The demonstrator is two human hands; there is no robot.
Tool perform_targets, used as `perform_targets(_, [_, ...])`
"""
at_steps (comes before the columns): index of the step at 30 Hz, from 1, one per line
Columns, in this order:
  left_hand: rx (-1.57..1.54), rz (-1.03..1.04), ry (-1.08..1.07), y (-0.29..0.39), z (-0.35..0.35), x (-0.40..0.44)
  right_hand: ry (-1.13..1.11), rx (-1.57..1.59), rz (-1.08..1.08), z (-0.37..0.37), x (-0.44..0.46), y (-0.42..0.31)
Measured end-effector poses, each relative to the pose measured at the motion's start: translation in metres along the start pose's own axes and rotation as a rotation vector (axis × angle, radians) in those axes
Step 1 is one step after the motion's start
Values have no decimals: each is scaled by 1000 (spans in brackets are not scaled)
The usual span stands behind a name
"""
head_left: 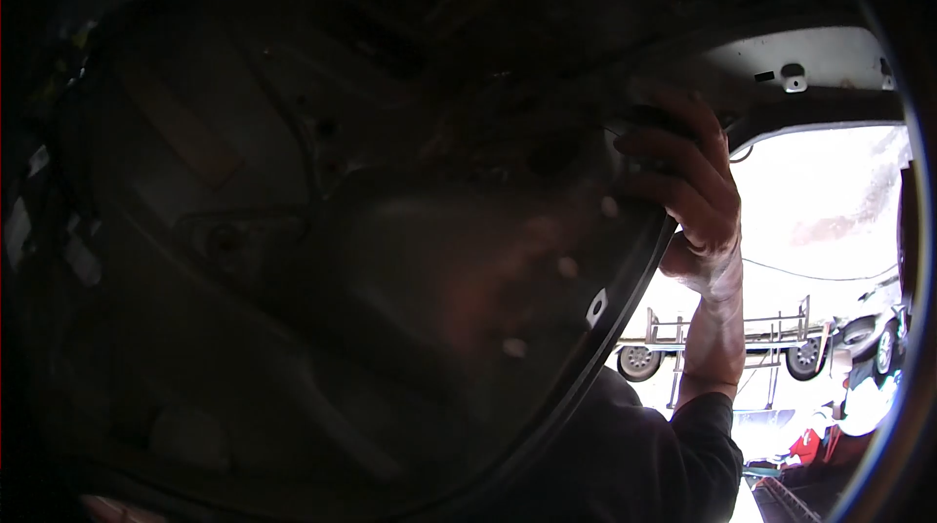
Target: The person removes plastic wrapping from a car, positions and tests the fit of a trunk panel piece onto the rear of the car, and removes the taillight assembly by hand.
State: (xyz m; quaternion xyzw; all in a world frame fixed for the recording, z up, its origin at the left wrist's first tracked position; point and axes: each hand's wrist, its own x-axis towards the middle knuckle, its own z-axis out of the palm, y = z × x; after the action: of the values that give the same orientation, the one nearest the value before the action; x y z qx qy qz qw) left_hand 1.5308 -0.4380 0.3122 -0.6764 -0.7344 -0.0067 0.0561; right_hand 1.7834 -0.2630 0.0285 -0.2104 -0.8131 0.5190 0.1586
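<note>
A large dark metal panel, curved at its edge, fills most of the view and lies in deep shadow. My right hand is raised at its upper right edge, with bent fingers hooked over the rim and the thumb side lower down behind it. The fingertips fade into shadow, and whether a small item is under them cannot be made out. A dark sleeve covers the upper arm below. My left hand is not visible.
A pale metal section with a small bracket arches at the upper right. Beyond the opening are a metal frame, wheels, a loose tyre and a red object in glare. A small skin-coloured patch at the bottom left is unclear.
</note>
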Motion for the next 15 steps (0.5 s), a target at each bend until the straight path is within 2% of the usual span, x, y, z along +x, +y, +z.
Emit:
perform_targets(4, [2,2,-8,-2,-1,1,-32,-60,15,-1,-3,-1])
perform_targets(10, [13,31,9,1,-10,-1,173,-51,1,12,-20,0])
perform_targets(12, [14,41,7,4,-12,-3,160,-15,73,7,-29,-12])
perform_targets(15, [16,85,25,10,-4,0,330,93,71,18,-41,-12])
